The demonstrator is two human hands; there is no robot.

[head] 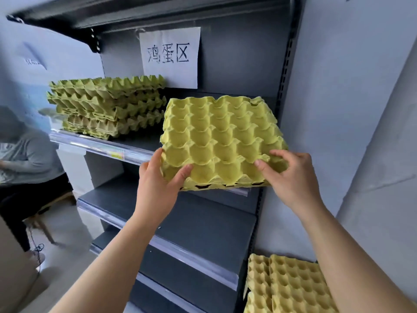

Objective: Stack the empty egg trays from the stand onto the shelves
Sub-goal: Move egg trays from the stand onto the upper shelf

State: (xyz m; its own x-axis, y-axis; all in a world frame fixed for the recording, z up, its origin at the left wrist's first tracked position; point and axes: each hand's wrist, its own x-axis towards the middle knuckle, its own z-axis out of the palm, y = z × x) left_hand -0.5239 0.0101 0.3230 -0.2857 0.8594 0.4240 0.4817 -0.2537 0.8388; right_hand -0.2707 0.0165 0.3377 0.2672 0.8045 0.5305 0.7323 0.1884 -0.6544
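From the head camera, both hands hold a yellow-green egg tray [223,141] at its near edge, in front of a dark grey shelf unit. The left hand [158,184] pinches the tray's near left corner, with the thumb [186,171] pressed into a cup on top and the other fingers tucked under the rim. The right hand [291,177] grips the near right corner, its fingers [279,154] curled over the top surface.

The tray lies cups-up and tilted. Its far half is over the right part of the upper shelf [140,143], and its near edge sticks out past the shelf's clear front strip. Whether it already rests on the shelf board cannot be told.

On the left part of the same shelf stands an uneven stack of trays [106,107], well apart from the held one. A white paper sign [170,57] with handwritten characters hangs on the back panel above. The lower shelves [203,222] step out below. At the lower right, beside the unit, more trays [291,288] lie side by side. A seated person [27,159] in a grey top is at the far left.
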